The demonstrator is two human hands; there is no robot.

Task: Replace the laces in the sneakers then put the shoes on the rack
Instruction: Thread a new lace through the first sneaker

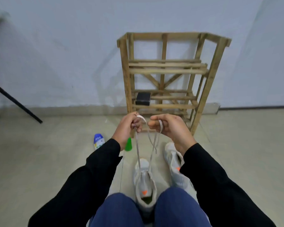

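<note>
Two grey sneakers sit on the floor (56, 161): the near sneaker (144, 181) between the person's knees, the other sneaker (172, 154) just right of it, partly under the right forearm. A pale lace (137, 149) rises from the near sneaker to both hands above it. The left hand (126, 126) grips one strand in curled fingers; the right hand (169, 126) pinches the other. Beyond, the wooden rack (167, 69) stands at the floor's wall edge.

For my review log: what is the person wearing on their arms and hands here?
Long black fabric sleeves cover both arms to the wrists: left sleeve, right sleeve. The left hand and right hand are bare; no gloves, rings or watch show.
</note>
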